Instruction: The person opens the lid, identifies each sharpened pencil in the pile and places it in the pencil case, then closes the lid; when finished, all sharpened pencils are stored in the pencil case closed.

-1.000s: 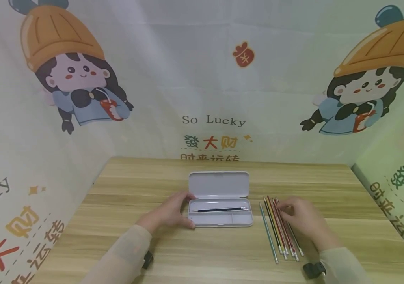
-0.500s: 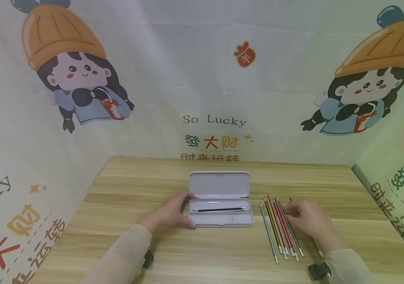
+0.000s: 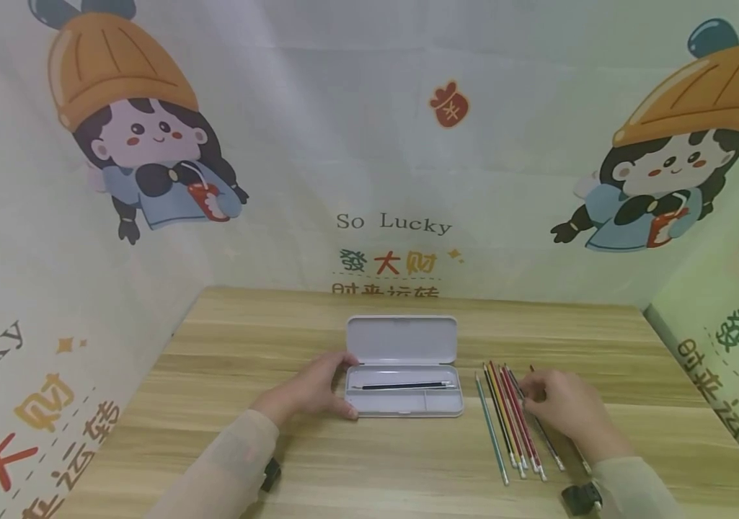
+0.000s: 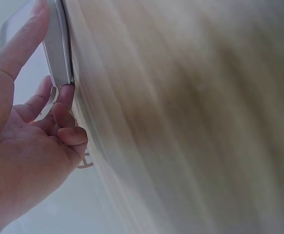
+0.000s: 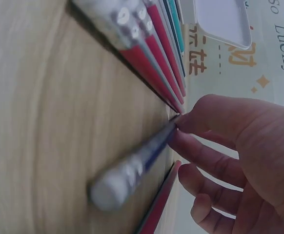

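Observation:
An open white pencil case (image 3: 401,341) stands with its lid tipped back, and dark pencils (image 3: 401,386) lie in its rear compartment. My left hand (image 3: 307,386) grips the case's left end, thumb at the front corner and fingers at the back; the left wrist view shows the thumb along the case wall (image 4: 59,46). To the right, my right hand (image 3: 567,407) pinches a dark blue pencil (image 5: 154,146) near its far end, its white eraser end towards me. A red pencil (image 5: 157,207) lies beyond it, partly hidden under the hand in the head view.
Several pencils, red, yellow and black, lie in a loose bunch (image 3: 517,432) between the case and my right hand. A teal pencil (image 3: 492,432) lies along the bunch's left side. Behind the wooden table (image 3: 265,317) hangs a printed cloth (image 3: 291,144).
My right hand has moved right, leaving one pencil apart from the bunch, then drawn a dark pencil away from the bunch's right side. The left hand stays on the pencil case.

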Tool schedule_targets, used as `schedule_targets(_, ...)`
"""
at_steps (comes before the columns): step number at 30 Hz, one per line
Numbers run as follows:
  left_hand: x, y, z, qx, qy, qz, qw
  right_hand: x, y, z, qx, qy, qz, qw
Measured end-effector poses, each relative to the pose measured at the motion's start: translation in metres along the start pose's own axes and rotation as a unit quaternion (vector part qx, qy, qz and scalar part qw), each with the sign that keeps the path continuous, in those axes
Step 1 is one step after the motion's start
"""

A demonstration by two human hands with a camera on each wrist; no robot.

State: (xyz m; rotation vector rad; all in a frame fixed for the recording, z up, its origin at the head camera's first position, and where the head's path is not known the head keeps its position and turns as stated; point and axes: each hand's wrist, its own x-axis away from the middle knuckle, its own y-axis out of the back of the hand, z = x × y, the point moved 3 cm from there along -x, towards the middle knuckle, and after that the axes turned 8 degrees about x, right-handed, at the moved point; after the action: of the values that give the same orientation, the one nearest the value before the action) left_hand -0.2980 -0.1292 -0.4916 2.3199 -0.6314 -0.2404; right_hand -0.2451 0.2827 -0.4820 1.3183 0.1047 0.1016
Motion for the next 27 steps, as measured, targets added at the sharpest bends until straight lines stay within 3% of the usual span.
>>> schedule_targets(27,-0.0004,-0.0009,-0.0021,-0.003,0.018,-0.004,0.9998,0.0019,0.0012,-0.0005,-0.009,-0.032,-0.008,0.9994)
